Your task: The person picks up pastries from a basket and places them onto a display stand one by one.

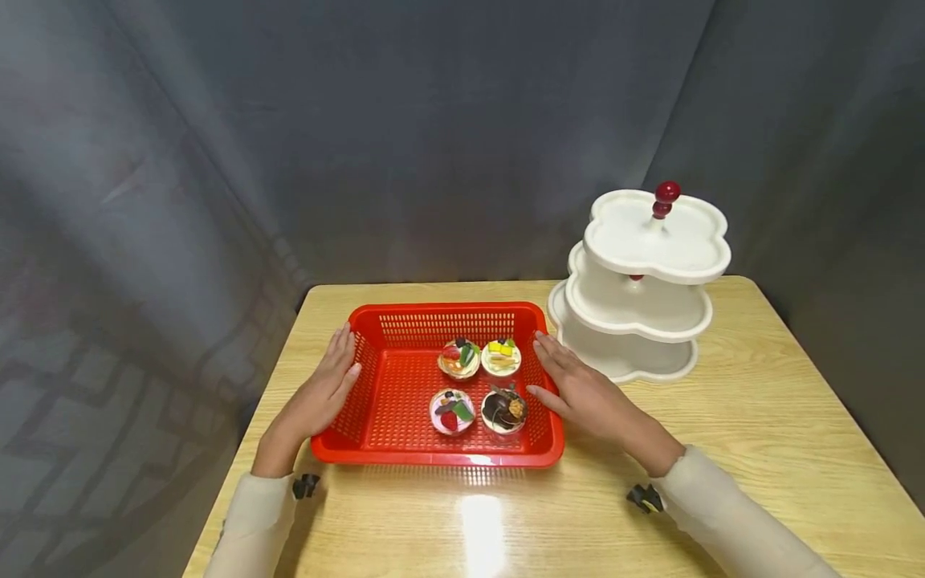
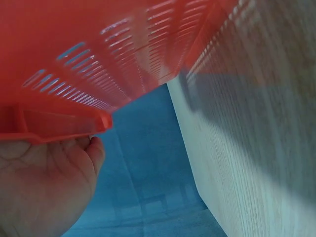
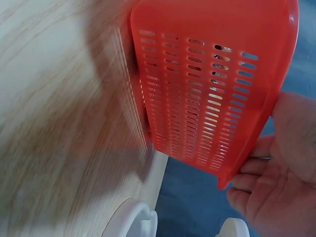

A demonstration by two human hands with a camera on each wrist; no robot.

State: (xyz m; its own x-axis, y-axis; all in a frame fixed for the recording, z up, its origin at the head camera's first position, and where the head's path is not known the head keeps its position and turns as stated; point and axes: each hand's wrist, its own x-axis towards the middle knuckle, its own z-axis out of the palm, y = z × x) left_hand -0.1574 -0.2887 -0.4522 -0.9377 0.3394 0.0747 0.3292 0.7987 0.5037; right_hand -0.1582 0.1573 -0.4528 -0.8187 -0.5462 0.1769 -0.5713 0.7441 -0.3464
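Red basket (image 3: 217, 22) across the upper centre and right, rows of slots through its wall; right-hand grip (image 3: 286, 182) at lower right, fingers against the basket's rim; wood-grain tabletop (image 3: 54, 98) filling the left, curved white piece (image 3: 120, 218) at bottom centre, blue backdrop (image 3: 190, 192) behind

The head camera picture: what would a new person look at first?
Probably the red plastic basket, on the table between the left hand and right hand. Inside, towards its right side, sit four little decorated desserts. Farther right stands a white three-tier serving stand with a red knob.
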